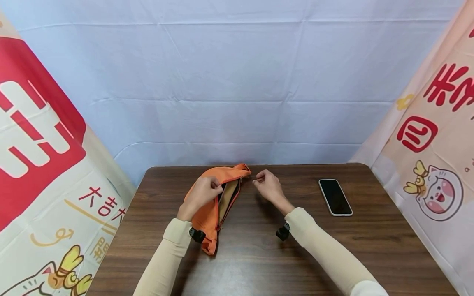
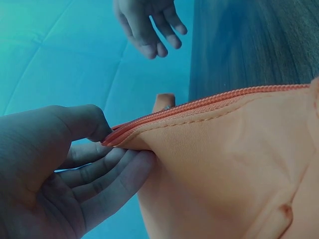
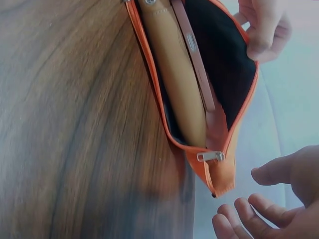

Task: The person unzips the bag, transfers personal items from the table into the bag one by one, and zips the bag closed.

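An orange zippered bag (image 1: pixel 208 216) lies on the table, its mouth gaping to the right in the head view. My left hand (image 1: pixel 203 191) pinches the zipper edge between thumb and fingers, as the left wrist view shows close up. Inside, seen from the right wrist, are a smooth tan leather-like item (image 3: pixel 177 79) and a thin reddish-brown slab (image 3: pixel 197 59) with a small slot in its edge. A metal zipper pull (image 3: pixel 210 156) sits at the far end of the opening. Just off that end, my right hand (image 1: pixel 269 187) holds nothing, its fingers loosely bent and thumb apart.
A smartphone (image 1: pixel 335 197) with a dark screen and pale edges lies on the right of the brown wooden table (image 1: pixel 255 263). Pale blue cloth (image 1: pixel 237 82) hangs behind the table, and printed banners (image 1: pixel 437 172) flank both sides.
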